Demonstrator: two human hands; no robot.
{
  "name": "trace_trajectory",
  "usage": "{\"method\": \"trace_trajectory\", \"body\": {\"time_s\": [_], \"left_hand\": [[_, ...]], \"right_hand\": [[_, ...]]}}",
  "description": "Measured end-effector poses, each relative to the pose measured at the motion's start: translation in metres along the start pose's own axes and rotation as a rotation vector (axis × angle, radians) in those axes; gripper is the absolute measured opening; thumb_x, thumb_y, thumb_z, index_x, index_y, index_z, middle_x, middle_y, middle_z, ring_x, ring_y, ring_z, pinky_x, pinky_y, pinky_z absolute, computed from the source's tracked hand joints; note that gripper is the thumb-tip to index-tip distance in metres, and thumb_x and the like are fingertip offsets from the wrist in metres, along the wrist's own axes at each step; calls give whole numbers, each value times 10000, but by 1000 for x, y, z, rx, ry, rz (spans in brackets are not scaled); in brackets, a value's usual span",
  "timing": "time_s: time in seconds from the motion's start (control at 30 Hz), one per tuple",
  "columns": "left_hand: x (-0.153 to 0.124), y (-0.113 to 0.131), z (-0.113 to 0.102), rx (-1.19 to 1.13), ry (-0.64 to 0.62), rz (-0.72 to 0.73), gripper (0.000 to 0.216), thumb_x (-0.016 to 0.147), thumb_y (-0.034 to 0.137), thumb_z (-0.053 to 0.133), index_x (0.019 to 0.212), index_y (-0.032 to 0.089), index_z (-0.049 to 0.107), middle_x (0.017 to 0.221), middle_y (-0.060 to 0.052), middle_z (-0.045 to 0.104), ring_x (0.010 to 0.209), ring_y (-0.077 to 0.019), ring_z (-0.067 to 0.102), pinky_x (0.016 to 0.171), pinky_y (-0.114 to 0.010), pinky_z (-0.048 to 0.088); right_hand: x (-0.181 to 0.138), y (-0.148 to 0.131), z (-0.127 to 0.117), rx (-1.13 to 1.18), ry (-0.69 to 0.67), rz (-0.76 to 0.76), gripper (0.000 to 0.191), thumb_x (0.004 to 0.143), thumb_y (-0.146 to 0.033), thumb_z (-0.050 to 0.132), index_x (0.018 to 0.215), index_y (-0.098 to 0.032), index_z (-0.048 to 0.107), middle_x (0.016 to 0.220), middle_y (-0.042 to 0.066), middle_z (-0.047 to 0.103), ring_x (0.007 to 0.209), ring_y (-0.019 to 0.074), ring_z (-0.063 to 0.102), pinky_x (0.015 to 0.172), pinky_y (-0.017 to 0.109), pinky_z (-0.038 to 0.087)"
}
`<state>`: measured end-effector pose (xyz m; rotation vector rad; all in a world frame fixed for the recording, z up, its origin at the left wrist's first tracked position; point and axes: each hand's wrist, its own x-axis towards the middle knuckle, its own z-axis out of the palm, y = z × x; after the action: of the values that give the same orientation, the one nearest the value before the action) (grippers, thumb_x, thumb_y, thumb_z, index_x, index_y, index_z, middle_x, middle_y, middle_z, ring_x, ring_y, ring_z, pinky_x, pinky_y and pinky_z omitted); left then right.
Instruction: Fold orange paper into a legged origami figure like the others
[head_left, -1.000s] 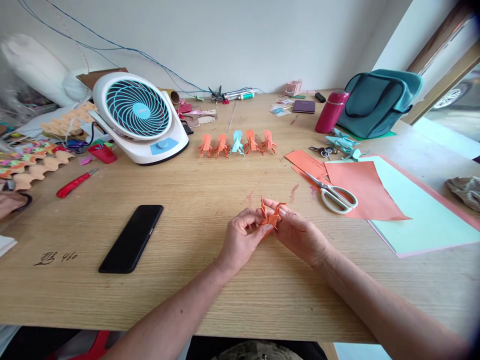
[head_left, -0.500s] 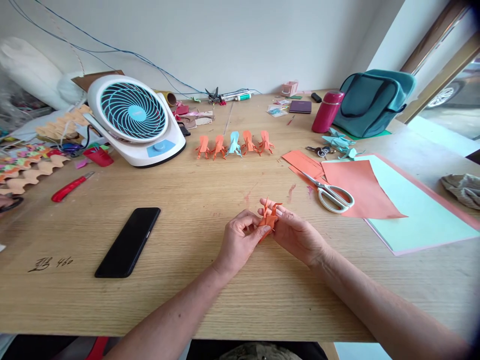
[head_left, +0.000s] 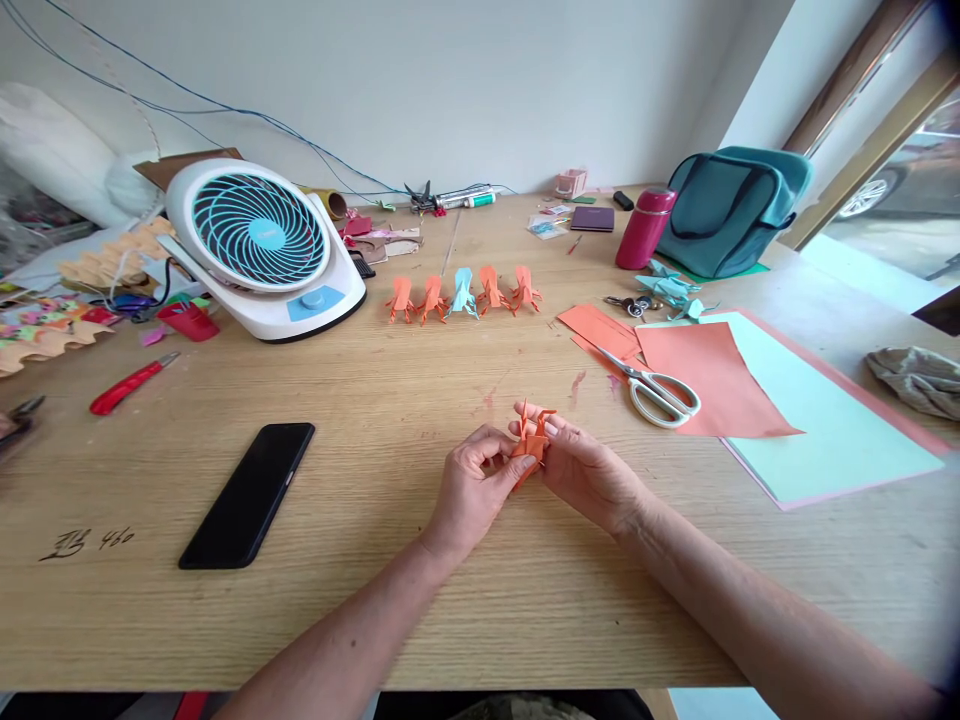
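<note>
A small orange folded paper figure (head_left: 531,436) is pinched between both hands just above the wooden table (head_left: 420,620). My left hand (head_left: 472,490) grips its left side with thumb and fingers curled. My right hand (head_left: 581,470) pinches its right side. The figure's thin points stick up above the fingers. Farther back stands a row of finished paper figures (head_left: 463,293), several orange and one light blue.
A black phone (head_left: 247,494) lies to the left. Scissors (head_left: 654,386) rest on orange paper sheets (head_left: 712,385) over a light green sheet (head_left: 825,420) at right. A white fan (head_left: 259,245), red cutter (head_left: 127,382), pink bottle (head_left: 643,228) and teal bag (head_left: 731,210) stand farther back.
The hands have kept working the orange figure in place with small finger shifts. The view has tilted slightly, so the table items sit a little lower left.
</note>
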<state>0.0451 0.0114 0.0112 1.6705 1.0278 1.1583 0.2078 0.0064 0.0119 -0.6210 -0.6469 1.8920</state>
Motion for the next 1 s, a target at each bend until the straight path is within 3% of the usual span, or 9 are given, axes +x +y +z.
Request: {"method": "trace_trajectory", "body": {"time_s": [0.23,0.43,0.57,0.73,0.83,0.93,1.0], "left_hand": [[-1,-2,0,-28,43,-44,162,855,285,737,751,161,721,810,-37,653,733,-147,581,669,-257,442],[-2,2,1,-36,106,-44,202,875,340,736,770,168,742,753,-18,624,705,-136,550,656,-251,426],[-1,4,1,-61,116,-52,213,871,323,740,730,164,731,766,-22,637,717,-134,575,655,-243,438],[-2,2,3,-95,76,-82,193,868,351,749,809,169,777,801,-38,667,760,-155,611,686,-251,467],[-1,2,2,-161,-11,-119,195,883,353,729,906,170,792,907,-68,715,868,-191,655,784,-283,502],[3,4,-5,-267,-116,-195,227,885,359,721,977,157,771,977,-85,748,938,-214,683,861,-314,517],[7,7,-12,-269,-110,-211,233,888,358,718,996,155,752,983,-81,751,937,-204,685,864,-304,515]], "right_hand": [[-1,3,2,-45,-16,-6,370,832,-432,780,1153,-253,738,1104,43,731,987,184,630,860,294,468],[0,8,4,-210,-15,-74,215,791,-411,832,925,-246,799,909,24,754,904,184,634,927,337,438],[1,8,5,-243,11,-60,222,758,-425,855,892,-256,805,867,10,748,886,182,627,918,341,436],[1,7,7,-266,58,-63,223,707,-402,891,819,-239,788,800,-8,715,793,154,594,846,314,429],[1,5,7,-270,106,-73,216,697,-386,896,756,-229,760,750,-20,677,728,134,543,782,294,410],[0,2,3,-279,126,-72,222,704,-393,890,720,-224,748,725,-20,650,708,128,502,740,283,388],[-2,-1,1,-283,135,-43,224,698,-399,894,736,-222,761,712,-21,637,696,122,485,710,274,375]]}}
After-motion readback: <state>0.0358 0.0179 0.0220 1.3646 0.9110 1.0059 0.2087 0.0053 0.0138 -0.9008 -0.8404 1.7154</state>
